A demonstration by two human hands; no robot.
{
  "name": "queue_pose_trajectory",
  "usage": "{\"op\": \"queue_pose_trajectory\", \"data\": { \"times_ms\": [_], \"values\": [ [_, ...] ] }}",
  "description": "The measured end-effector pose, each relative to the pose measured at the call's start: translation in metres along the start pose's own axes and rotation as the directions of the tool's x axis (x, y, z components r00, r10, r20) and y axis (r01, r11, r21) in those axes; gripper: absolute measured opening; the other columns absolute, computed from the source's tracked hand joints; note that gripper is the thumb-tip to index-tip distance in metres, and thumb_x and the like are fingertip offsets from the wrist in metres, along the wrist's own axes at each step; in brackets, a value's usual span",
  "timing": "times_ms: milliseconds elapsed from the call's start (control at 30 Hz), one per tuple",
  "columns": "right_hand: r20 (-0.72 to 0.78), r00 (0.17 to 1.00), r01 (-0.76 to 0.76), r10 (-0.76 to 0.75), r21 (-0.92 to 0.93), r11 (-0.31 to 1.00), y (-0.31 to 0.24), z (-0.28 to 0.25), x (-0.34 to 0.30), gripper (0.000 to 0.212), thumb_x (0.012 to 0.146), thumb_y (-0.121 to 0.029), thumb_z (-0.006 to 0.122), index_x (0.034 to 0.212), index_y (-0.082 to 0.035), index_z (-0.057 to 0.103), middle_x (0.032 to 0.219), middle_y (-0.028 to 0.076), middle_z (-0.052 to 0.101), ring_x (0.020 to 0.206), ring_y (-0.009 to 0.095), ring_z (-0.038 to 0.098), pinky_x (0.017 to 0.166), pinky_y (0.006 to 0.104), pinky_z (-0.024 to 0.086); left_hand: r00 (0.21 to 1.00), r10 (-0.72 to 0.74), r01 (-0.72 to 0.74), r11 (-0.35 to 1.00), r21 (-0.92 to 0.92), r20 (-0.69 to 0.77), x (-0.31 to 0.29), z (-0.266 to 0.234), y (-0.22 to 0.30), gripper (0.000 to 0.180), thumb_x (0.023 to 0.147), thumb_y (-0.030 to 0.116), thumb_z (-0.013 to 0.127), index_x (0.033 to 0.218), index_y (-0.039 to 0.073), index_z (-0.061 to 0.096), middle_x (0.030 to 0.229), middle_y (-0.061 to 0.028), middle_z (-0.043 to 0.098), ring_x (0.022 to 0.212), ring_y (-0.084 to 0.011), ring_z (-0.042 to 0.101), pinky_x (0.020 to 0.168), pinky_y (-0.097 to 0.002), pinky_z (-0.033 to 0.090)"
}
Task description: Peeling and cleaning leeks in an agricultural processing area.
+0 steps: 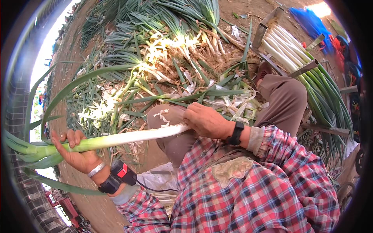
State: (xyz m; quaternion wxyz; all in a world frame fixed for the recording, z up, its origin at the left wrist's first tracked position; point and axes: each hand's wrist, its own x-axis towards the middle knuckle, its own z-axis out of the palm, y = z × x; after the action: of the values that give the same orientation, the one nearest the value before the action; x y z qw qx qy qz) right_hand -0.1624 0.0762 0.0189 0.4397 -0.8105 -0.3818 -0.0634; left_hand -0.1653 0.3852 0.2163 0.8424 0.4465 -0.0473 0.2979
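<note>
A long green onion point(134, 136) lies across in front of me, its white shaft toward the right and its green leaves fanning out at the left. My left hand point(75, 151) cradles it from below where white turns to green, with the fingers curled over it. At the root end, the closed fingers of my right hand point(208, 120) grip the white tip; the tip itself is hidden under them. Bits of pale peeled skin point(161, 115) rest on my knee just behind the shaft.
A large heap of unpeeled green onions point(167, 35) covers the ground ahead. Leaf scraps and peelings point(108, 105) lie around my feet. At the right, cleaned green onions point(299, 58) are stacked in a metal rack point(305, 69). A blue plastic bag point(311, 23) sits beyond it.
</note>
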Motion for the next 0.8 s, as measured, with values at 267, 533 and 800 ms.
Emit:
{"op": "queue_pose_trajectory", "data": {
  "times_ms": [267,533,800],
  "values": [
    [-0.019,0.998,0.062,-0.065,-0.119,0.991,-0.005,0.001,-0.004,0.012,0.077,-0.016,0.058,0.086,-0.008,0.053,0.084,0.006,0.052,0.083,0.023,0.053,0.072,0.0345,0.043,1.000,-0.011,0.011,1.000,-0.012,-0.025,-0.002,-0.001,-0.001,0.026,0.092,0.014,0.061,0.114,0.000,0.055,0.081,-0.0021,0.048,0.056,-0.0091,0.040,0.049,-0.0232,0.034],
    [0.033,0.998,0.055,-0.048,-0.255,0.965,-0.014,-0.002,0.007,0.013,0.077,-0.018,0.058,0.081,-0.008,0.052,0.079,0.006,0.053,0.078,0.023,0.054,0.071,0.0353,0.044,0.999,0.017,-0.016,1.000,-0.021,0.049,-0.007,0.009,-0.002,0.040,0.093,0.015,0.059,0.127,0.000,0.048,0.081,-0.0015,0.047,0.056,-0.0082,0.039,0.049,-0.0220,0.034],
    [0.192,0.895,-0.446,0.402,0.364,0.818,-0.005,0.003,0.001,0.021,0.083,-0.024,0.061,0.083,-0.003,0.057,0.089,0.014,0.059,0.085,0.032,0.057,0.074,0.0417,0.045,0.969,-0.012,0.020,0.999,-0.030,0.246,-0.010,0.019,-0.005,0.054,0.097,0.023,0.053,0.140,0.002,0.031,0.080,-0.0004,0.047,0.056,-0.0071,0.037,0.049,-0.0227,0.034]
  ]
}}
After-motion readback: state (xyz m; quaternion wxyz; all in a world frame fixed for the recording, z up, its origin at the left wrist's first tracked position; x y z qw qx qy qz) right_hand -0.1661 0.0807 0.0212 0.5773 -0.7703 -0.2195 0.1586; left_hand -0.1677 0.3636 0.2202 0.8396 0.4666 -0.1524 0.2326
